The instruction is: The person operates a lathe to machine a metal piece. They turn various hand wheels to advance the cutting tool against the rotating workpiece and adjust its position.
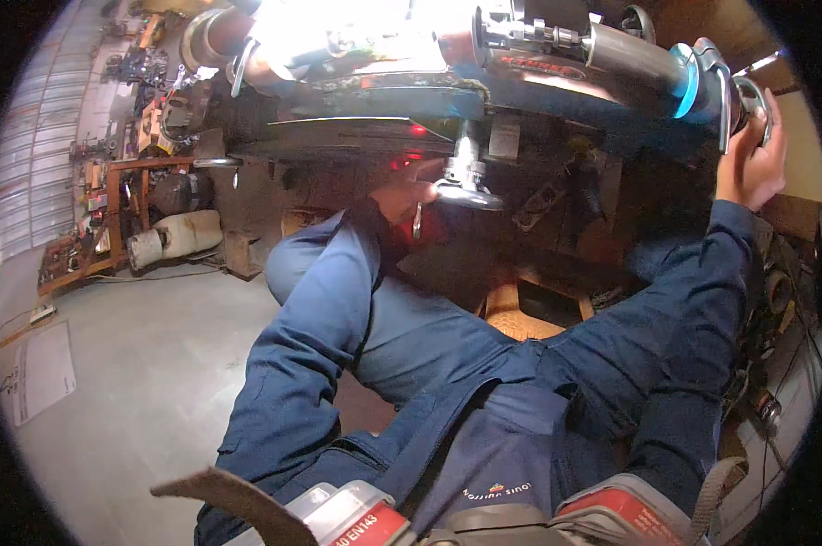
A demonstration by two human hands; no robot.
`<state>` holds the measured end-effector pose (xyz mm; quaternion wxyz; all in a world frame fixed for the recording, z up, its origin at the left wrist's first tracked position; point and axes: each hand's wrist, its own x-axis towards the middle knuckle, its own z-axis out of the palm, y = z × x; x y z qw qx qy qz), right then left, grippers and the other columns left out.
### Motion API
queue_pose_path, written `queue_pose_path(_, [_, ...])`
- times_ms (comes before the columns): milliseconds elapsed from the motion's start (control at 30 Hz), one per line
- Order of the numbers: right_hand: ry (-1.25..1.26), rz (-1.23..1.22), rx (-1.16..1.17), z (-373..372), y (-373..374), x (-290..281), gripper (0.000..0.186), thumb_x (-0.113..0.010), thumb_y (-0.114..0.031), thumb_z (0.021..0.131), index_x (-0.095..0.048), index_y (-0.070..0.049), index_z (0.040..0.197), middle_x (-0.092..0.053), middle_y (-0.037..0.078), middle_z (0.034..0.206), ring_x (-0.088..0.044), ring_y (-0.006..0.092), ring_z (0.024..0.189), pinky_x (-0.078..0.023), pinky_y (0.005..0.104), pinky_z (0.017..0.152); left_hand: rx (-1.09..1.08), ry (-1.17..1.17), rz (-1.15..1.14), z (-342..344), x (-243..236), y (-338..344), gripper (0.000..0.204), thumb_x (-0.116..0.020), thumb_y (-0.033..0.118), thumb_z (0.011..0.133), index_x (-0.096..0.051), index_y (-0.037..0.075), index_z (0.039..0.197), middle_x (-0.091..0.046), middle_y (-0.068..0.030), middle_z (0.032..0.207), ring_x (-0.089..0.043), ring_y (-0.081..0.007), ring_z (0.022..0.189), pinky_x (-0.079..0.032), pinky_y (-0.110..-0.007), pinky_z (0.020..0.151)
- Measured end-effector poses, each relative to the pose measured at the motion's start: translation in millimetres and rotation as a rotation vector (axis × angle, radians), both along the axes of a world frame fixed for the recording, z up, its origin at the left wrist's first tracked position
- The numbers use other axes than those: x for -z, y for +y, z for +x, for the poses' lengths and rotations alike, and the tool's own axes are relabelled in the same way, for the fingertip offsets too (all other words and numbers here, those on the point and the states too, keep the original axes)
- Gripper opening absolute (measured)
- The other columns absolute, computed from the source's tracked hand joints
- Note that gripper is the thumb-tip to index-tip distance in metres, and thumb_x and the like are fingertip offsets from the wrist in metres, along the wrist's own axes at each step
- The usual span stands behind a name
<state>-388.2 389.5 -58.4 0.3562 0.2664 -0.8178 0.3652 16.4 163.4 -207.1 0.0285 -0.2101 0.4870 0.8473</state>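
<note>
In front of me stretches a metal lathe [411, 98], its middle washed out by bright light. My left hand [404, 195], in shadow, has its fingers at the rim of a shiny handwheel [470, 197] on a short shaft hanging from the lathe's front. At the far right, my right hand [753, 166] is closed round the rim of the end handwheel [764, 102]. Beside that wheel are a long metal lever [725, 105], a turquoise collar [687, 82] and a grey cylinder [631, 55] pointing at a chuck-like metal fitting [540, 35].
Cluttered wooden shelving [111, 214] stands at the left, with a dirty white container [188, 235] below. A printed sheet [45, 375] lies on the grey floor [170, 350]. A wooden box [520, 314] sits beneath the lathe between my legs. Cables and parts crowd the right. Respirator filters [611, 514] fill the lower edge.
</note>
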Motion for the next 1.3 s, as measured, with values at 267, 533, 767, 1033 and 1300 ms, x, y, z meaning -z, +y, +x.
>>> queue_pose_path(267, [-0.017,0.093,-0.004,-2,3,-5,0.032,-0.048,-0.033,0.093,-0.062,-0.016,0.116,-0.065,0.011,0.107,-0.063,0.0282,0.095,-0.049,0.0368,0.080,-0.001,0.023,0.056,6,7,1,0.069,-0.065,0.020,0.072,-0.040,-0.003,0.133,-0.054,-0.0113,0.124,-0.052,-0.0201,0.112,-0.038,-0.033,0.098])
queue_pose_path(533, [0.008,0.141,-0.044,-8,5,-7,0.033,-0.047,-0.036,0.093,-0.062,-0.018,0.116,-0.065,0.010,0.106,-0.064,0.0284,0.094,-0.050,0.0367,0.080,-0.014,0.040,0.086,9,10,0,0.070,-0.065,0.022,0.073,-0.039,-0.002,0.134,-0.053,-0.0120,0.125,-0.052,-0.0212,0.112,-0.038,-0.034,0.098])
queue_pose_path(767, [0.030,0.076,-0.030,-6,3,-1,0.029,-0.049,-0.026,0.092,-0.062,-0.016,0.116,-0.066,0.011,0.105,-0.064,0.0267,0.094,-0.050,0.0358,0.080,-0.020,0.047,0.098,8,9,2,0.071,-0.065,0.023,0.074,-0.038,-0.002,0.135,-0.052,-0.0125,0.126,-0.052,-0.0221,0.113,-0.038,-0.034,0.099])
queue_pose_path(1033, [0.002,-0.010,-0.053,3,-3,-5,0.027,-0.050,-0.020,0.091,-0.062,-0.015,0.115,-0.065,0.011,0.107,-0.063,0.0275,0.094,-0.049,0.0349,0.080,-0.055,0.015,0.068,2,-2,1,0.072,-0.065,0.025,0.075,-0.037,-0.002,0.136,-0.051,-0.0132,0.128,-0.052,-0.0231,0.113,-0.037,-0.034,0.099])
queue_pose_path(1300, [-0.039,0.075,-0.114,6,-2,-22,0.028,-0.048,-0.020,0.093,-0.061,-0.009,0.116,-0.064,0.013,0.109,-0.063,0.0277,0.097,-0.049,0.0359,0.082,0.331,-0.424,-0.668,2,-97,-25,0.080,-0.069,0.043,0.077,-0.035,0.003,0.138,-0.045,-0.0150,0.136,-0.043,-0.0248,0.124,-0.033,-0.034,0.104])
